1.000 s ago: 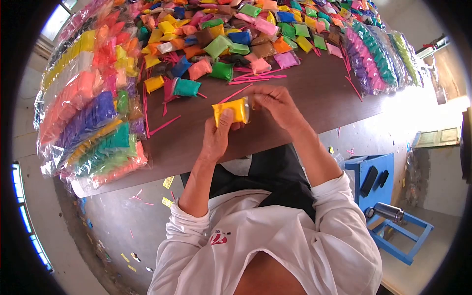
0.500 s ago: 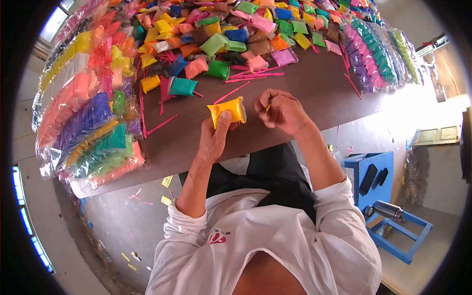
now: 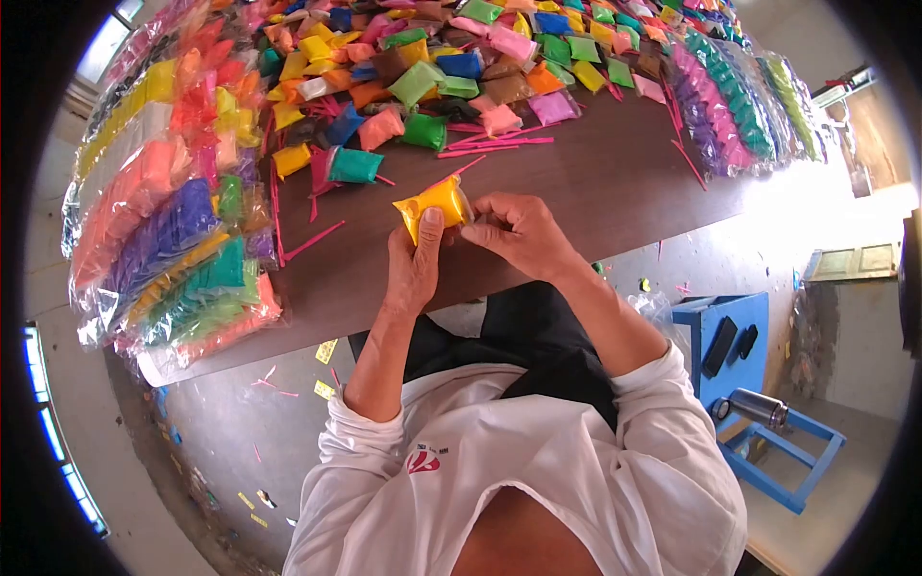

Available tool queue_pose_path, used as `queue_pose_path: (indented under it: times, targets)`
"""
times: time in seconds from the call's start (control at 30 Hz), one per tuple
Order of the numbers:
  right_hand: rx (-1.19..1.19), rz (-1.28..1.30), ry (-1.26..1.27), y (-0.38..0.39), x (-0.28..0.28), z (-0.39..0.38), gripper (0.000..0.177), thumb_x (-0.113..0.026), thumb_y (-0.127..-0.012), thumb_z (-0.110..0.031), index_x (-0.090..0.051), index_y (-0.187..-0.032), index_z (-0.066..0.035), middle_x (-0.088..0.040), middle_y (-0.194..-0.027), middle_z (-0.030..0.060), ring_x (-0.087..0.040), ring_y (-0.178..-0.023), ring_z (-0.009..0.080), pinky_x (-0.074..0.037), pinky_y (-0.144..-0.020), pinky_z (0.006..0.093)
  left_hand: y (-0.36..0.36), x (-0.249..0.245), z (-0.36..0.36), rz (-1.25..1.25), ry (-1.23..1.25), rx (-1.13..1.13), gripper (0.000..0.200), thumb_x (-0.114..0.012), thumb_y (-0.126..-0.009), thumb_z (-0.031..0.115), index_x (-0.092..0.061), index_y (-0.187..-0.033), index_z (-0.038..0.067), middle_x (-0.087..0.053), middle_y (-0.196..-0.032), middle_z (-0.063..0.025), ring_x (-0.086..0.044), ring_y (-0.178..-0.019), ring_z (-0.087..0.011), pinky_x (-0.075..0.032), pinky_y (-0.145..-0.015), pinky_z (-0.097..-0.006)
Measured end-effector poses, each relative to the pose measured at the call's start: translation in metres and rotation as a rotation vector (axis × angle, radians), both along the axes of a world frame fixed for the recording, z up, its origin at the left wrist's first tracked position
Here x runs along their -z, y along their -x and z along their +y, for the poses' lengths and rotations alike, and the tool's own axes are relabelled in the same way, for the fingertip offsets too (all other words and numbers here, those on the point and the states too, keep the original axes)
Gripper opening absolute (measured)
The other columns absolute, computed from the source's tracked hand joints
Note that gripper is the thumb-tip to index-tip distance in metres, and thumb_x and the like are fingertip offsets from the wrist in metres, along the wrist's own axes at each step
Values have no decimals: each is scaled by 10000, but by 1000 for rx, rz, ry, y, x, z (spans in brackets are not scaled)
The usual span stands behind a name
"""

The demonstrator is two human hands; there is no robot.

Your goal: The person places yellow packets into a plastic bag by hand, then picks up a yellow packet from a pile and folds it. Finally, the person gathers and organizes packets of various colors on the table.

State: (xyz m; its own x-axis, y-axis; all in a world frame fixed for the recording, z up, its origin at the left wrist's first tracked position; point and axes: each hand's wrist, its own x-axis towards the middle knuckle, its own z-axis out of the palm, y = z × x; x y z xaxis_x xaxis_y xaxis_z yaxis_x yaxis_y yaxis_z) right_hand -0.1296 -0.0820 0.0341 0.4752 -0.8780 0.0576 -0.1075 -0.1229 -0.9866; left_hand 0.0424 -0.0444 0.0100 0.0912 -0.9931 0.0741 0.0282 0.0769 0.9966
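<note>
My left hand grips a small, plump yellow packet from its left side, thumb pressed on the front. The packet is glossy, with a crimped flap at its left end and a clear end on the right. At that clear end my right hand is closed, thumb and fingers pinching its edge. Whatever else lies between those fingers is hidden. Both hands are above the near edge of the brown table. Beyond them lie a teal packet and loose pink strips.
A heap of coloured packets covers the table's far side. Clear bags of packets are stacked at the left and the right. On my right stands a blue stool with dark objects on it; a metal flask lies nearby.
My right hand, which was apart with a small yellow bit in its fingers, has moved left and down to the packet's right end. The packet has shifted slightly left and tilted.
</note>
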Motion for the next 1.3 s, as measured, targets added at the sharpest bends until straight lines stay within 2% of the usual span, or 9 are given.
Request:
queue_pose_path:
  times: [0.1,0.2,0.3,0.4,0.5,0.6,0.8,0.87,1.3]
  targets:
    - [-27,90,71,3,-2,-3,174,-669,-928,-211,-647,-937,-39,-487,-676,-66,-431,-618,16,-354,-540,193,-4,5,-2,21,14,8,519,-451,-997,522,-629,-974,36,-624,-817,-13,-529,-728,-72,-416,-660,-235]
    - [-27,-54,-33,7,-7,0,186,-589,-960,-206,-610,-836,-69,-473,-649,-34,-419,-582,34,-342,-508,209,-6,4,-1,85,-2,4,528,-466,-991,522,-624,-1002,18,-635,-832,-21,-539,-741,-76,-439,-683,-238]
    - [-27,-318,-507,23,-11,-4,280,-512,-984,-235,-537,-743,-96,-454,-631,-14,-402,-542,53,-320,-471,224,-6,4,-2,89,9,4,535,-471,-986,531,-626,-996,19,-639,-831,-24,-549,-742,-75,-445,-678,-235]
    - [-52,-547,-485,32,-2,-7,371,-483,-1010,-313,-484,-701,-106,-478,-651,-7,-418,-527,56,-311,-433,222,-4,5,-2,52,-7,-7,527,-475,-986,529,-629,-984,25,-638,-825,-23,-558,-741,-75,-447,-674,-233]
    - [-35,-540,-424,37,2,-12,341,-512,-1007,-310,-530,-743,-95,-504,-686,-10,-425,-539,37,-305,-439,195,-1,4,-1,-8,-7,-10,509,-466,-994,516,-634,-974,35,-639,-826,-23,-565,-740,-81,-447,-674,-238]
    - [66,-314,-426,30,-3,-10,249,-541,-998,-263,-590,-853,-66,-495,-714,-16,-406,-551,38,-287,-448,179,-3,8,-1,-58,-7,16,497,-474,-996,501,-632,-987,30,-637,-837,-20,-554,-759,-81,-444,-690,-240]
    - [-1,-218,-398,3,-7,-14,253,-620,-964,-284,-653,-1018,-39,-567,-752,-20,-447,-590,28,-324,-470,170,-1,5,1,-135,-17,14,498,-481,-998,486,-631,-1014,12,-636,-829,-30,-553,-750,-95,-450,-683,-257]
    - [5,-257,-437,-1,1,-20,241,-627,-960,-279,-654,-1008,-44,-584,-768,-17,-453,-591,32,-334,-473,173,-1,7,0,-131,16,-12,501,-482,-1001,471,-631,-970,-7,-630,-779,-43,-567,-712,-118,-457,-648,-277]
    - [-42,-372,-577,3,8,-26,217,-648,-946,-276,-666,-967,-61,-568,-769,-39,-466,-597,38,-364,-487,179,0,11,0,-116,1,-11,532,-487,-989,501,-627,-974,-12,-634,-783,-60,-590,-728,-138,-463,-650,-281]
